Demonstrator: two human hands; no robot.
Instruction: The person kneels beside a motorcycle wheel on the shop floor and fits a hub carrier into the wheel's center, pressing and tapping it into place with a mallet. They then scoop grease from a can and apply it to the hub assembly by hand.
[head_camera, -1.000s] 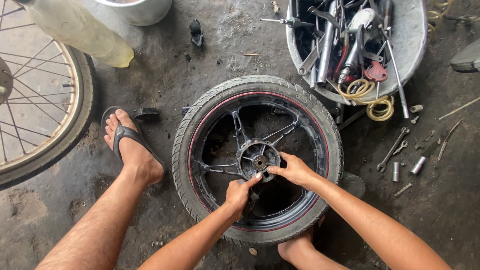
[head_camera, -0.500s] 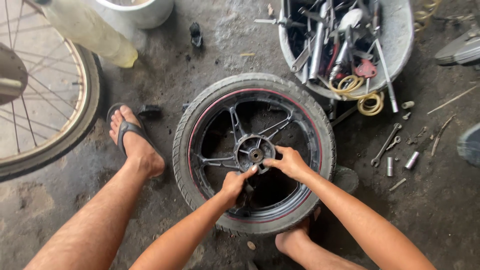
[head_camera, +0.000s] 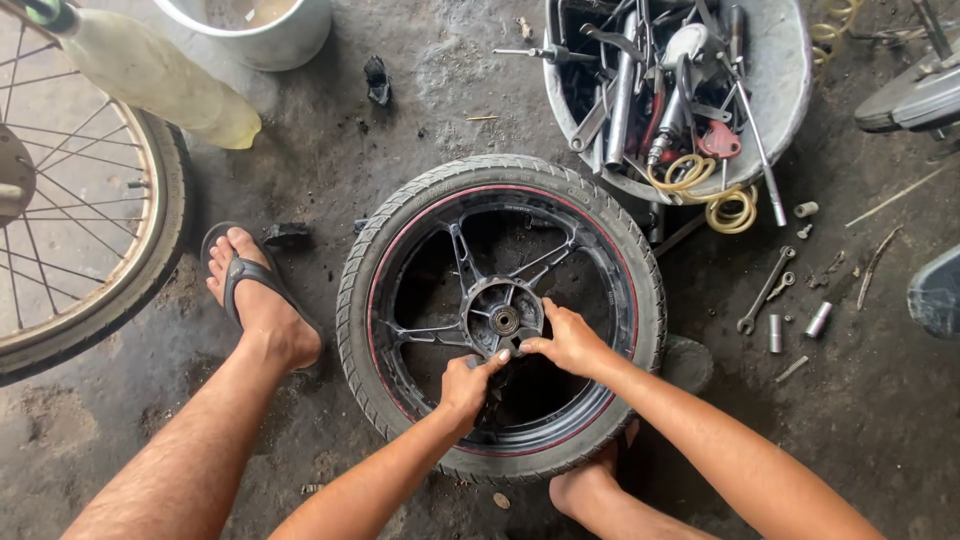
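Observation:
A black motorcycle wheel (head_camera: 600, 240) with a tyre and a red rim stripe lies flat on the concrete floor. Its hub (head_camera: 503, 318) sits in the middle, with spokes running out to the rim. My left hand (head_camera: 467, 385) is at the near edge of the hub, fingers curled and pressing on it. My right hand (head_camera: 567, 340) rests on the hub's right side, fingertips meeting the left hand's. What the fingers pinch is hidden between them. My left foot (head_camera: 262, 300) in a black sandal is planted beside the wheel's left edge; my right foot (head_camera: 585, 490) is tucked at its near edge.
A metal basin (head_camera: 785, 75) full of tools stands at the back right. Wrenches (head_camera: 765, 290) and sockets (head_camera: 818, 320) lie on the floor right of the wheel. A spoked wheel (head_camera: 90, 230) stands at the left, a yellowish plastic bottle (head_camera: 160, 75) and a bucket (head_camera: 270, 30) behind.
Both hands stay at the hub with only small finger shifts. The camera view has drifted slightly, so the wheel sits a little higher and further right.

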